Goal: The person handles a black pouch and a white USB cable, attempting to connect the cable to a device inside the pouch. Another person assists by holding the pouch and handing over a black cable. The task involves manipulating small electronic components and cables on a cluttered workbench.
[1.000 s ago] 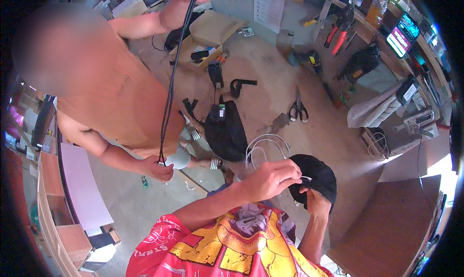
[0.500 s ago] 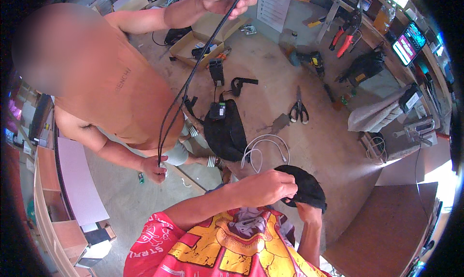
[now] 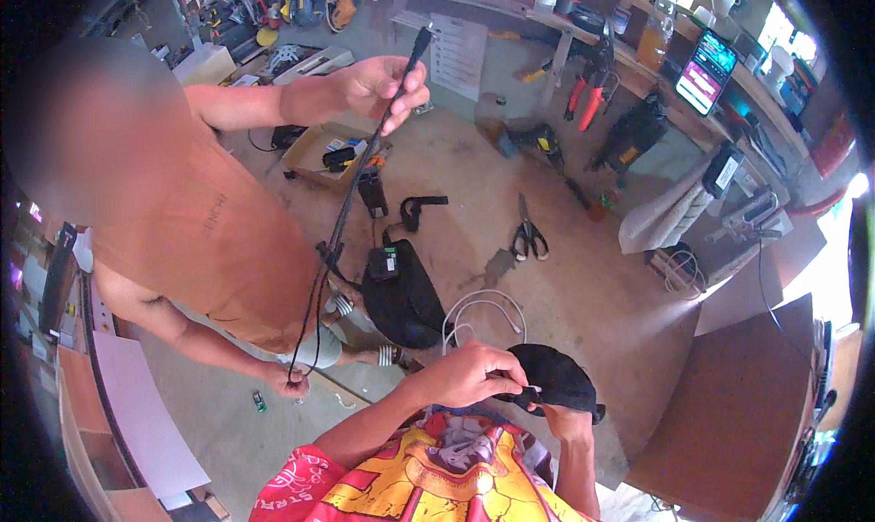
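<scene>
A black cap is in front of my chest, its rounded crown to the right. My right hand holds it from below, fingers closed at its near edge. My left hand is closed in a pinch at the cap's left edge. A small white-tipped piece shows by those fingertips; its kind is too small to tell. Just beyond my left hand, a white cable lies coiled on the floor, near a black bag.
At left, another person holds a looped black cable between both hands. Scissors and a black power adapter lie beyond me. A brown panel stands at right. Red-handled cutters and a lit phone are at the far right.
My view has shifted, so most things sit further left. The white-tipped piece now shows by my left fingertips. The other person's cable end has come into view above their raised hand.
</scene>
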Tool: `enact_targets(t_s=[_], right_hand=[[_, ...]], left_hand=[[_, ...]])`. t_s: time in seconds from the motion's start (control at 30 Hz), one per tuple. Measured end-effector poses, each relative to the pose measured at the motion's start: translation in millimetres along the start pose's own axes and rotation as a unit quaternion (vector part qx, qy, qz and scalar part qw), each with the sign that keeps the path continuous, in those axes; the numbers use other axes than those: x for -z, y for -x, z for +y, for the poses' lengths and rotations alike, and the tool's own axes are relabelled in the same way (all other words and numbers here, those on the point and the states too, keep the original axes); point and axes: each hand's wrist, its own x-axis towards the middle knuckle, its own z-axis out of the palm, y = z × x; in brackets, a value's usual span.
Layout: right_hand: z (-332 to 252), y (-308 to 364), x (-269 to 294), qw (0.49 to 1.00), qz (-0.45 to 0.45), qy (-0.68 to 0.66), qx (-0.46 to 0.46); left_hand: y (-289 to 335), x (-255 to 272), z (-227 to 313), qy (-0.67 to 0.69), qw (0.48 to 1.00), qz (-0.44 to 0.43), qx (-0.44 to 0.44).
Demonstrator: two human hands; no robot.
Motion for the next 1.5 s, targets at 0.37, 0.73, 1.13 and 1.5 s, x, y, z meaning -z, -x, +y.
enact_targets(t_s=[0.37,0.73,1.13,1.5], right_hand=[[-11,1,-6,0.998,-0.016,-0.058,0.019],[49,0,8,0.957,-0.037,-0.28,-0.068],[66,11,10,0.971,0.056,-0.21,-0.095],[60,-10,27,0.892,0.029,-0.425,-0.149]], left_hand=[[9,3,10,-0.169,0.982,0.023,-0.085],[-30,251,114,-0.507,0.728,0.441,-0.137],[-46,286,116,0.042,0.999,0.01,0.011],[-26,228,120,-0.06,0.945,0.238,0.216]])
